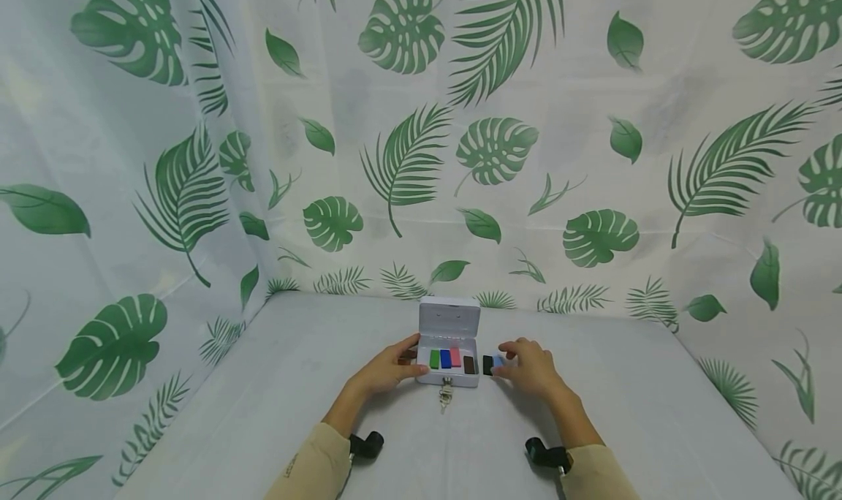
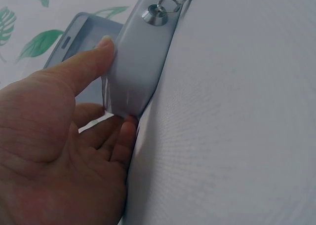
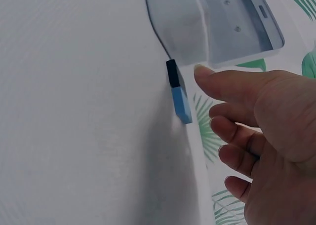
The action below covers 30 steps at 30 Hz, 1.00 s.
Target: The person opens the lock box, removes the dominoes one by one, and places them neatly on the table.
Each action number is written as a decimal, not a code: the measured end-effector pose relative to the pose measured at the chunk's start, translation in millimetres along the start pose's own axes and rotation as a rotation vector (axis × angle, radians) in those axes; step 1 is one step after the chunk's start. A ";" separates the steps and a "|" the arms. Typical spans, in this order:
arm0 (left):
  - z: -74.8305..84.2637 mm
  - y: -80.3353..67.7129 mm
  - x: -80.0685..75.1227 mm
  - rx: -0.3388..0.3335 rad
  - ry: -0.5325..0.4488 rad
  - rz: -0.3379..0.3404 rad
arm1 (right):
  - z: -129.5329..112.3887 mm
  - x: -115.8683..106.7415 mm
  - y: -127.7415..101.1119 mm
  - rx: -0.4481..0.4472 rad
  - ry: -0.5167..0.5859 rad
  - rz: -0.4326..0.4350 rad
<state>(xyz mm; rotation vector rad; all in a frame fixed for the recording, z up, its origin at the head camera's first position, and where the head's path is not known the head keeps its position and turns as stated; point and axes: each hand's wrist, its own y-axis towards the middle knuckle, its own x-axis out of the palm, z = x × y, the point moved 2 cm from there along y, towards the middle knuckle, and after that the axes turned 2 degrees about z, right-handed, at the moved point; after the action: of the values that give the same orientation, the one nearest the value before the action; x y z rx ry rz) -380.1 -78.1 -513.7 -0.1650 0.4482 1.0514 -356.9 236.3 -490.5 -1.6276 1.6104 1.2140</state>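
A pale grey metal cash box stands with its lid raised. My left hand holds its left end; in the left wrist view the thumb lies at the top edge and the fingers reach low on the side. Inside sit a green block, a dark blue block, a pink block and a dark brown block. Just right of the box, a black block and a light blue block lie end to end. My right hand hovers beside them, fingers loosely bent, nothing held.
Keys hang from the lock on the box's front. The box stands on a white-covered table. Behind and at the sides rise white leaf-print curtains. A black wrist camera is strapped to each forearm.
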 end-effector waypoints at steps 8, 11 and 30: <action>-1.3 0.6 -0.3 0.004 0.003 0.001 | -9.1 -4.7 1.3 -0.040 0.046 0.031; -1.7 0.7 -0.3 0.003 0.004 0.002 | -10.8 -5.7 1.5 -0.045 0.049 0.035; -3.3 2.3 -0.8 0.002 0.015 0.009 | -24.0 -5.0 5.8 -0.031 0.032 0.019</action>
<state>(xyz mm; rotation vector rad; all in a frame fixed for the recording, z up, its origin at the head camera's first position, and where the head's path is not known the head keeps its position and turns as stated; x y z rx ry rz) -383.3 -78.7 -516.2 -0.1691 0.4637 1.0589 -356.7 217.0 -474.2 -1.6628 1.6377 1.2340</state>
